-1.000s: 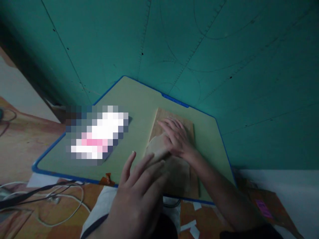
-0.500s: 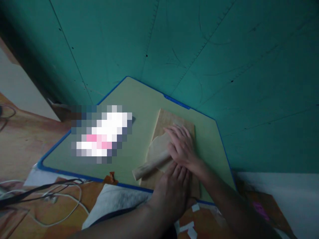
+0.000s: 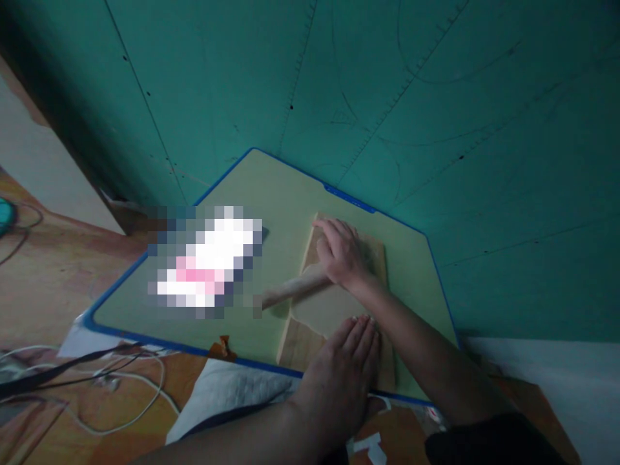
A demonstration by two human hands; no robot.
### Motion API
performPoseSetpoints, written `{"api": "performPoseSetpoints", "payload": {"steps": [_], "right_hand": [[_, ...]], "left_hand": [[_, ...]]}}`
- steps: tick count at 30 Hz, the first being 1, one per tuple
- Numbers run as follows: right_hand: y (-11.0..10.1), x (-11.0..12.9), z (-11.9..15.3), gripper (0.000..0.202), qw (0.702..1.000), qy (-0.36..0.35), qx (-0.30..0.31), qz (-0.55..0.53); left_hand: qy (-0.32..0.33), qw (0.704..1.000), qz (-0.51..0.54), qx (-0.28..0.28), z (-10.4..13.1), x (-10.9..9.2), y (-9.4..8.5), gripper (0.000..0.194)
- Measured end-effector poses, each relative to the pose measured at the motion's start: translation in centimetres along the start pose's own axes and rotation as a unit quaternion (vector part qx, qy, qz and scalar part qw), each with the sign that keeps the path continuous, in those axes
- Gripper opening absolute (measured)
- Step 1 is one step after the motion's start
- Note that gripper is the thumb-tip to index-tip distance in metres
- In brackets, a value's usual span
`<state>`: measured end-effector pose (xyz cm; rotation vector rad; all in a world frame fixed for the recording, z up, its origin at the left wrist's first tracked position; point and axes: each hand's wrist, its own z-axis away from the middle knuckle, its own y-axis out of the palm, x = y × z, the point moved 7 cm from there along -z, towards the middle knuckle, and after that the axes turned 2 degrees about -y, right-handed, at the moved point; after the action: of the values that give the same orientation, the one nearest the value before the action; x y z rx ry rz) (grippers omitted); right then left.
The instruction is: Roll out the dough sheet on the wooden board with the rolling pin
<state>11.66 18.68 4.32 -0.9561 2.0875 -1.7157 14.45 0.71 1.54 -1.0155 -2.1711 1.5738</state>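
A sheet of pale, flattened dough (image 3: 327, 310) lies on a wooden board (image 3: 296, 347). Across its far part runs a wooden rolling pin (image 3: 293, 289), its left end sticking out past the board. My right hand (image 3: 341, 252) is over the pin's right part, palm on it and fingers curving forward over the far end of the board; the pin's right end is hidden under it. My left hand (image 3: 343, 361) rests with its fingers stretched out on the near edge of the dough, holding nothing.
Under the board is a pale green table top (image 3: 271, 194) with a blue rim, against a green wall (image 3: 232, 77). A pixelated bright rectangle (image 3: 208, 258) lies on the left. Cables (image 3: 130, 381) and a white quilted cloth (image 3: 223, 394) are near the front edge.
My right hand and the rolling pin have moved away from me, toward the far end of the board, uncovering more dough. My left hand stays near the dough's front edge.
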Motion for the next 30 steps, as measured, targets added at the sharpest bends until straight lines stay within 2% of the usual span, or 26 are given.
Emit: {"api": "performPoseSetpoints", "payload": {"steps": [3,5,8,13,15,18,23,25,27,30], "right_hand": [[-0.3,0.7,3.6,0.048,0.998,-0.048,0.039,0.007],[-0.4,1.1,4.8,0.054,0.995,-0.073,0.061,0.016],[-0.1,1.1,3.5,0.055,0.995,-0.072,0.061,0.032],[1.3,0.4,-2.2,0.051,0.998,-0.051,0.038,0.025],[1.6,0.2,-3.3,0.049,0.998,-0.040,0.043,0.024],[1.4,0.5,-2.3,0.046,0.998,-0.028,0.056,0.028],[0.5,2.0,3.2,0.046,0.994,-0.053,0.087,0.033],[0.4,2.3,4.0,0.047,0.993,-0.064,0.092,0.040],[0.7,2.0,3.1,0.048,0.993,-0.056,0.088,0.054],[1.5,1.2,-0.5,0.050,0.995,-0.038,0.069,0.062]], "left_hand": [[0.003,1.000,0.000,0.013,0.1,-0.1,0.4,0.073],[0.002,1.000,0.003,0.014,0.1,-0.1,0.5,0.073],[-0.004,1.000,0.001,0.008,0.0,-0.2,0.4,0.074],[-0.004,0.999,-0.018,0.030,0.0,-0.2,0.4,0.077],[0.000,0.999,-0.025,0.039,0.0,-0.1,0.3,0.078],[0.005,0.999,-0.023,0.032,0.0,0.1,0.2,0.079],[0.000,1.000,-0.002,0.012,-0.1,0.0,0.7,0.079],[-0.001,1.000,0.003,0.013,-0.1,-0.1,0.8,0.078],[0.000,1.000,0.005,0.016,0.0,-0.1,0.8,0.078],[0.006,1.000,0.003,0.026,0.0,0.0,0.5,0.079]]}}
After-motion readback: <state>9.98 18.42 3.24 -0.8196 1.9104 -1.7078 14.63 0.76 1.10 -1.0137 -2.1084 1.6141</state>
